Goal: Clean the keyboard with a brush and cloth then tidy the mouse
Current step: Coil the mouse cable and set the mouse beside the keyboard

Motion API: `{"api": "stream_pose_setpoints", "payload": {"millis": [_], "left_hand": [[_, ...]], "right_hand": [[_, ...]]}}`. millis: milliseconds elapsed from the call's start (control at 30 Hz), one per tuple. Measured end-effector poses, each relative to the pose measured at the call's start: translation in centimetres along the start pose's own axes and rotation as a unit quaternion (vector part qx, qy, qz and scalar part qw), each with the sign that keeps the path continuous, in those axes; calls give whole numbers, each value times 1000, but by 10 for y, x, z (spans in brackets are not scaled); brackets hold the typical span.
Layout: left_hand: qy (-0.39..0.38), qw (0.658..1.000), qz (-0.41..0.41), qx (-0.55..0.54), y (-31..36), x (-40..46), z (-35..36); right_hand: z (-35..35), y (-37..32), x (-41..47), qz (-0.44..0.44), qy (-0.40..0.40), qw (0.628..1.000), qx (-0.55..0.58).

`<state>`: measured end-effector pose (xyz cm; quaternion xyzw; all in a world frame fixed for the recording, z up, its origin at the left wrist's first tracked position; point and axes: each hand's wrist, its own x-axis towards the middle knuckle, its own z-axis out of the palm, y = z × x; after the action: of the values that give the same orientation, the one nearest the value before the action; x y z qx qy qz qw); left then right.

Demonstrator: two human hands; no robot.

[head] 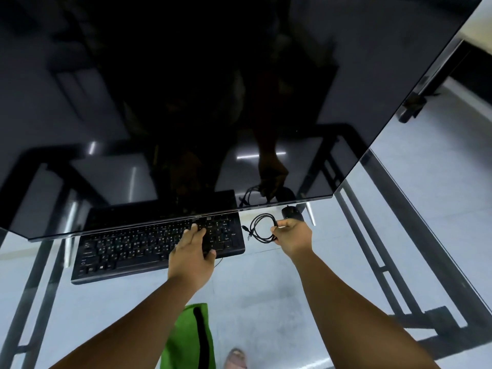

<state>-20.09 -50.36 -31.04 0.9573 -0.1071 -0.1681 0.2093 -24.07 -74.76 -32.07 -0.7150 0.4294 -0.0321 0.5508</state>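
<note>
The right hand (291,234) pinches a coiled black cable (262,227) between curled fingers and thumb, holding the loops gathered at their right edge so the coil hangs flat just above the glass desk (266,288). A loose end with a small plug (246,230) trails from the coil toward the keyboard (159,246). The left hand (193,251) lies on the keyboard's right half, fingers stretched over the keys near the number pad and thumb hooked round the front edge, steadying the board more than gripping it.

The keyboard is the landmark here. It sits on the glass desk, its far rows tucked under the lower edge of a large dark monitor (186,102). Just right of the keyboard is the coiled cable, and beyond that, at the keyboard's far right corner and half hidden under the monitor's edge, sits the black mouse (291,212). Whether the cable runs to the mouse cannot be made out, though that seems likely.

Judging by this layout, the task looks to be in its final part: the cord is already wound into neat loops, which suggests the mouse is being tidied. No brush or cloth shows on the desk; a green fabric (191,339) hangs below the near edge, and I cannot tell what it is. What remains, most likely, is setting the coil down beside the mouse.

The keyboard is black, full-sized, with pale legends, and no visible dust or crumbs at this distance
</note>
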Motion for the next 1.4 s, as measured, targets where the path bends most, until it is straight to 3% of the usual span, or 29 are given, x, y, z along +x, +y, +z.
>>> {"api": "stream_pose_setpoints", "payload": {"millis": [200,467,633,833,1033,1300,1400], "left_hand": [[-13,1000,-7,22,-9,-1,-1],[20,1000,9,-6,-22,-7,-9],[75,993,-7,-89,-48,-33,-22],[108,988,-70,-90,-105,-86,-30],[56,988,-123,-72,-142,-130,-25],[-45,988,-138,-56,-145,-155,-15],[-64,986,-145,-55,-141,-153,-16]], "right_hand": [[10,2,6,-33,22,992,-123],[9,0,-2,-82,54,951,-292],[16,-3,-31,-141,85,951,-263],[60,13,-105,-133,-30,965,-223],[88,31,-156,-67,-181,943,-271],[106,29,-171,-65,-239,895,-372],[111,33,-174,-80,-231,897,-367]]}}
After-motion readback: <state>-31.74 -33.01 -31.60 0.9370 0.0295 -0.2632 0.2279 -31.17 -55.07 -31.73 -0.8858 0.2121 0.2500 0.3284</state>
